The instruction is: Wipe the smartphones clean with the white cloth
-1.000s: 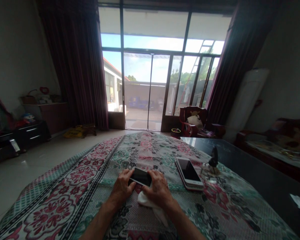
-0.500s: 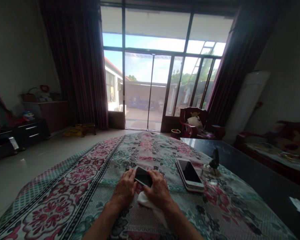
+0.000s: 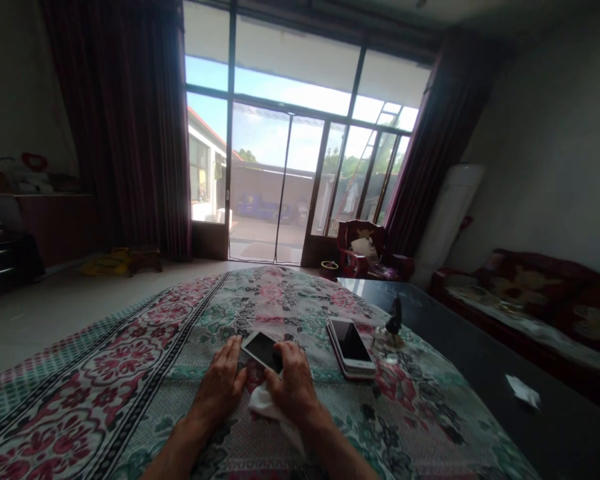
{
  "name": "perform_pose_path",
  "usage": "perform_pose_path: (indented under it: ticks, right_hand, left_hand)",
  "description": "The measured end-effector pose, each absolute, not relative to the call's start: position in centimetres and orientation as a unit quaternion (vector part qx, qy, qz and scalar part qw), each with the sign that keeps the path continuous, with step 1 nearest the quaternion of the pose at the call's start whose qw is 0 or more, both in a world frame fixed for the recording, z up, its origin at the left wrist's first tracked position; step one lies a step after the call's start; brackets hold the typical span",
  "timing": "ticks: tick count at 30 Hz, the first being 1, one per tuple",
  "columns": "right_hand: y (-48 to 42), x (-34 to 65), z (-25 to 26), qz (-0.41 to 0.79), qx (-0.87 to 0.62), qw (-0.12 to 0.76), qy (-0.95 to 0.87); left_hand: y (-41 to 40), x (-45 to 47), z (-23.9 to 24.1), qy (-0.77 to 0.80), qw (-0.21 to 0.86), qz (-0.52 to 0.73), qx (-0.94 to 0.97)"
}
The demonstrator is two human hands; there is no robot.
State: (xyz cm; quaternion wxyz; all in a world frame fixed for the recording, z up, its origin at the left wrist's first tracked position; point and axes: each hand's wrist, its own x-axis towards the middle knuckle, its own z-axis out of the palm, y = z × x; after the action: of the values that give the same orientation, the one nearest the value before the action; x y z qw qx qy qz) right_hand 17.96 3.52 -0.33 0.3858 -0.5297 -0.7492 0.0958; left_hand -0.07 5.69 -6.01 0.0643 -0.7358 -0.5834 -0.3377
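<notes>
A small phone (image 3: 261, 347) with a dark screen lies tilted on the floral cloth (image 3: 130, 360) in front of me. My left hand (image 3: 221, 385) rests beside the phone's left edge, fingers together and touching it. My right hand (image 3: 291, 383) is curled over the phone's right end and grips a white cloth (image 3: 261, 404) that bunches out beneath the palm. A second, larger phone (image 3: 351, 345) with a pale rim lies flat to the right, untouched.
A small dark figurine on a glass base (image 3: 389, 332) stands right of the larger phone. The dark table top (image 3: 480, 373) carries a crumpled white scrap (image 3: 524, 391). A sofa (image 3: 530, 300), a wooden chair (image 3: 363, 248) and glass doors (image 3: 280, 187) lie beyond.
The phone has been lowered from between my hands toward the cloth and turned so its screen faces up. The view has swung to the right.
</notes>
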Motion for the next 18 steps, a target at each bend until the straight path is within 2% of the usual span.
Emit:
perform_pose_path:
  ticks: [10, 18]
  right_hand:
    - [4.3, 24.4, 3.1, 0.011, -0.603, 0.412, -0.683]
    - [6.4, 31.2, 3.6, -0.062, -0.719, 0.348, -0.598]
  left_hand:
    - [6.6, -0.7, -7.1, -0.552, 0.102, -0.33, -0.759]
    - [6.8, -0.6, -7.6, -0.555, 0.105, -0.326, -0.758]
